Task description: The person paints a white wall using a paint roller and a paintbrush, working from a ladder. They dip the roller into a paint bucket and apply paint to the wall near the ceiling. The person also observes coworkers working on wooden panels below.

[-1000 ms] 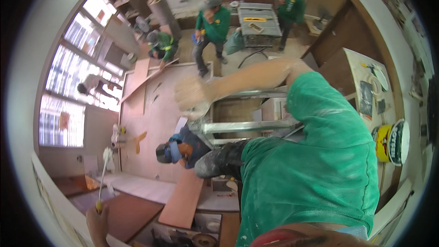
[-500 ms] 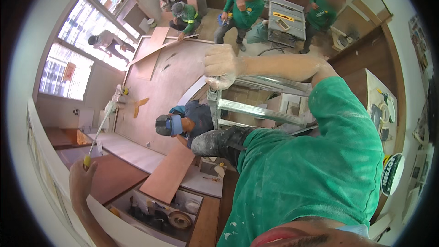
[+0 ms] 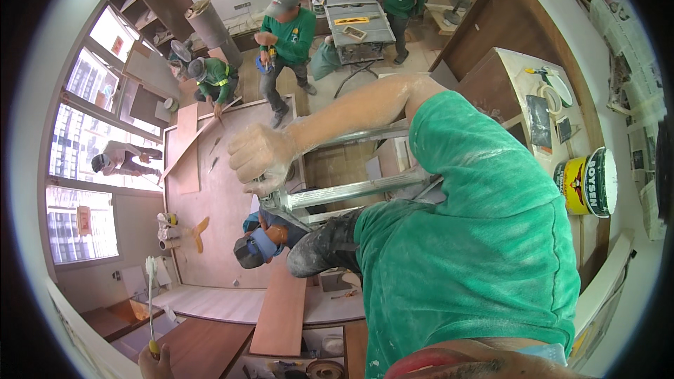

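My left hand (image 3: 156, 363), low at the left edge of the view, is closed around the yellow handle of a small paint roller (image 3: 150, 300). The roller stands nearly upright on a thin rod, its narrow tip coated white. My right hand (image 3: 261, 158), dusted with white, is closed over the top of a metal stepladder (image 3: 351, 193). The ladder's rails run away to the right under my bent right arm. My dusty trouser leg (image 3: 316, 249) is beside the ladder. Close below my right hand is a person in a cap and blue face covering (image 3: 256, 247).
Several people work beyond a large pale board (image 3: 210, 210); one crouches, holding a plank. A table saw (image 3: 359, 28) stands at the back. At right, a paint bucket (image 3: 576, 182) and tape rolls (image 3: 551, 98) sit on a cabinet. A loose plank (image 3: 279, 312) lies below.
The whole view has swung, so the room appears shifted left. My left hand sits lower, with the roller more upright. My right hand keeps hold of the ladder.
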Motion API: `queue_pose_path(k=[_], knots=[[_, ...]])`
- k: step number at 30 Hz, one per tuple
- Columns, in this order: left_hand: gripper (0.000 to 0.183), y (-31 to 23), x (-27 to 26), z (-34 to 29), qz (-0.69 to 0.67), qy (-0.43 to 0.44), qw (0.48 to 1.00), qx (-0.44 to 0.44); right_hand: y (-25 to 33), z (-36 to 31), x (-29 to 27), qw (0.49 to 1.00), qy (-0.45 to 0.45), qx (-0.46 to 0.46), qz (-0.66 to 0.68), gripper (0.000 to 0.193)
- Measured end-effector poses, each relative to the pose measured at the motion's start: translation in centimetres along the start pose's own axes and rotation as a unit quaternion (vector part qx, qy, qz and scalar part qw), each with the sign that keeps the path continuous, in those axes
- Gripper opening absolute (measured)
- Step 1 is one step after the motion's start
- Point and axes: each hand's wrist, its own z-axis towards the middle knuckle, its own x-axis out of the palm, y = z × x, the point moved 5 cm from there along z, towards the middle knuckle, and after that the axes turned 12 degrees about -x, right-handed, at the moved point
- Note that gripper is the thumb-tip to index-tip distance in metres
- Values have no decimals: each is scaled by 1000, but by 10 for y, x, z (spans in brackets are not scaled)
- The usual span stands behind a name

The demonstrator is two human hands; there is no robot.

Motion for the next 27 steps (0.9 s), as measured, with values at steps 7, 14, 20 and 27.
queue_pose_path(k=[7, 14, 20, 27], knots=[[53, 5, 3, 1, 3, 1, 1000, -16, -2, 2, 1, 1000, -1, 1, 7, 38], [55, -2, 0, -1, 16, 4, 1000, -19, -2, 1, 1, 1000, 1, 3, 0, 36], [54, 4, 5, 0, -3, -1, 1000, 10, 6, 0, 3, 1000, -1, 10, -4, 35], [57, 8, 2, 6, 2, -16, 1000, -10, -2, 0, 2, 1000, 2, 5, 4, 37]])
